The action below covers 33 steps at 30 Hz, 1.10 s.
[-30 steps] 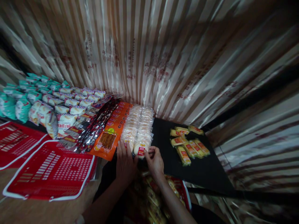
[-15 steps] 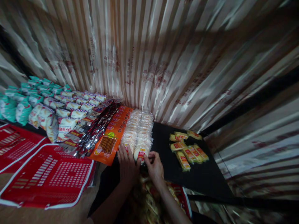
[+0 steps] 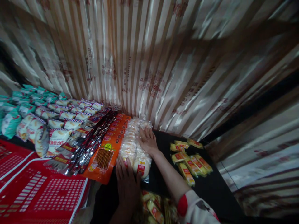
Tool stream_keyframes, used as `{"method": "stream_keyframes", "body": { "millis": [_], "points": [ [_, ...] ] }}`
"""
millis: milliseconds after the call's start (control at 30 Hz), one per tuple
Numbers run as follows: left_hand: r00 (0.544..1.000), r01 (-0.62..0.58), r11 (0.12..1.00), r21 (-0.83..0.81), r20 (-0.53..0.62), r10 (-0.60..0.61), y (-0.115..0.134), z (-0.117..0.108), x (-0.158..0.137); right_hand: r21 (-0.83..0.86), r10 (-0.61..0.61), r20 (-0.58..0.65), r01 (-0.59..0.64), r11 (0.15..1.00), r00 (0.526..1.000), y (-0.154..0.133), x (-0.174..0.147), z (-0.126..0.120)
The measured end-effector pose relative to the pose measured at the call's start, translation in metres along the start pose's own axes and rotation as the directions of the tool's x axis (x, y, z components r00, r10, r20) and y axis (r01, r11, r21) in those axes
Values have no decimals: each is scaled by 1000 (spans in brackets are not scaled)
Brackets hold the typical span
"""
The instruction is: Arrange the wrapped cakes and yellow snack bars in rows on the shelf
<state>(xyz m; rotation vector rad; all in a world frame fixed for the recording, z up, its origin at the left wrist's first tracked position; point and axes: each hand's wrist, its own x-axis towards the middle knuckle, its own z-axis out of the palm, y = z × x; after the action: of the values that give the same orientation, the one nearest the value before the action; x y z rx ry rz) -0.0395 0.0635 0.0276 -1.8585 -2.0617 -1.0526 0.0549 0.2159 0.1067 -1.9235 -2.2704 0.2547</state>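
Two rows of rice crackers (image 3: 142,166) in clear wrappers lie side by side on the black-covered table. My left hand (image 3: 127,179) is open at the near end of the left row, fingertips against its front packet. Farther back, my right hand (image 3: 147,140) rests open, palm down, on the far part of the right row. Left of the rows is an orange snack packet (image 3: 104,160) with brown sticks pictured on it. Yellow-wrapped snack packets (image 3: 192,165) lie loose to the right.
Dark shiny packets (image 3: 87,146), white snack bags (image 3: 59,138) and teal bags (image 3: 11,121) fill the left side. Red baskets (image 3: 58,193) stand in front of them. More yellow packets (image 3: 155,211) sit below the table edge. A striped curtain (image 3: 144,62) hangs behind.
My right hand has moved from the front of the right row to its far part. My left hand stays at the front of the left row. The view has tilted up slightly.
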Motion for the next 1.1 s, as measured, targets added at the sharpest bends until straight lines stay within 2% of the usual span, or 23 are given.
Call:
{"method": "stream_keyframes", "body": {
  "millis": [100,267,400,467,533,600,667,767,867,1000,1100],
  "points": [
    [1000,-15,1000,14,-25,15,-1,6,-2,12,37,57,-37,999,998,0,10,6],
    [998,-37,999,7,-43,37,-2,11,-3,-5,37,55,-37,999,998,1,5,12],
    [998,-23,1000,-5,-57,23,0,11,-2,-11,57,39,-56,998,998,-1,8,7],
    [998,-15,1000,-12,-61,14,0,11,-2,-36,25,-26,-26,999,999,-6,15,2],
    [998,-15,1000,-13,-62,14,0,11,-2,-52,-59,-50,56,997,997,-13,27,-3],
    [998,-8,1000,-5,-68,7,0,13,-2,-44,-149,0,149,988,989,-19,40,-5],
    [997,1,1000,5,-73,-1,0,16,-3,-35,-191,77,194,980,979,-23,50,-4],
    [997,17,1000,2,-78,-17,-1,19,-3,-30,-178,160,185,982,971,-23,59,3],
    [997,18,1000,-5,-76,-18,-2,20,-2,-12,-158,177,163,987,971,-21,59,8],
    [997,24,1000,5,-74,-23,-2,19,-2,65,-179,123,172,983,976,-21,54,0],
    [998,10,1000,9,-60,-9,-2,16,-2,174,-174,-47,179,968,984,-12,42,-7]
  ]
}}
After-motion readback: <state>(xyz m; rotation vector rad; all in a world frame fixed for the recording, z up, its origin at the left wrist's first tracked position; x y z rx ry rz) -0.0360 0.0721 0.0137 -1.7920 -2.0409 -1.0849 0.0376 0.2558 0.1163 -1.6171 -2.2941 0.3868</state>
